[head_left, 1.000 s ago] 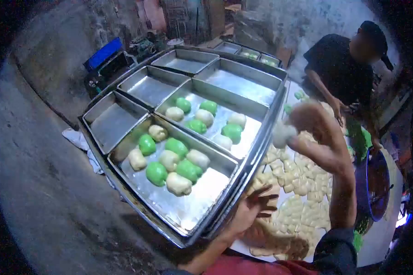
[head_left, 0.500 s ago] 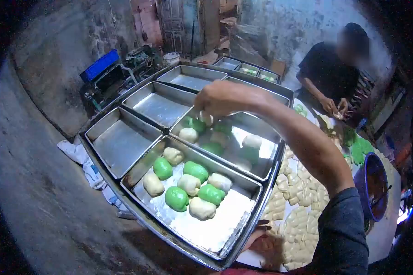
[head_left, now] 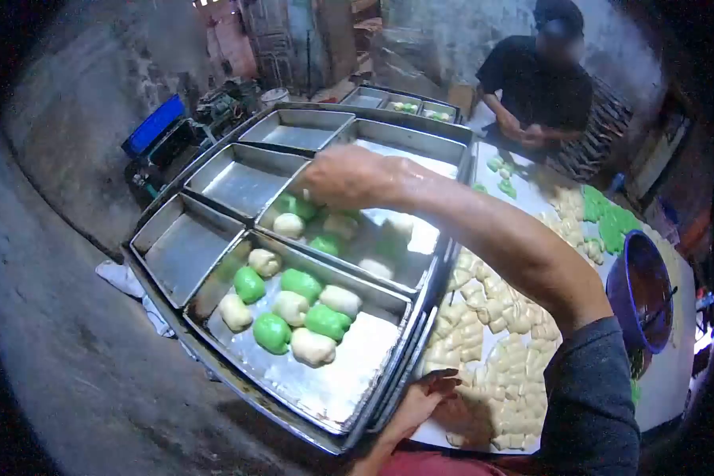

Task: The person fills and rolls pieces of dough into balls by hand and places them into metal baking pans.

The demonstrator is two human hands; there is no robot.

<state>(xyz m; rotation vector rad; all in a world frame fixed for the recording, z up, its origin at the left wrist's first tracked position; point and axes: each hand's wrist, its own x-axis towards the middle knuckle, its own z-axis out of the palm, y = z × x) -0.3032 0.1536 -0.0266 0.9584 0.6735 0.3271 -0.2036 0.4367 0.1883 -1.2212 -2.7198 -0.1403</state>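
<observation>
My right hand reaches across to the far-left end of a metal baking tray holding green and cream dough pieces. Its fingers look curled down and are blurred; whatever they hold is hidden. A cream dough piece and a green one lie just below that hand. In the nearer tray, several green dough rolls and cream dough rolls sit in alternating rows. My left hand is low beside the tray's right edge, fingers stretched toward the cut dough pieces on the table.
Bare metal trays stand along the left of the large rack. A purple basin is at the table's right, near green dough. Across the table a person has both hands together. A farther tray set is behind.
The whole view has shifted, so the trays appear further left. My right hand stays over the same tray. More of my left hand shows. The other person's hands have drawn closer to the body.
</observation>
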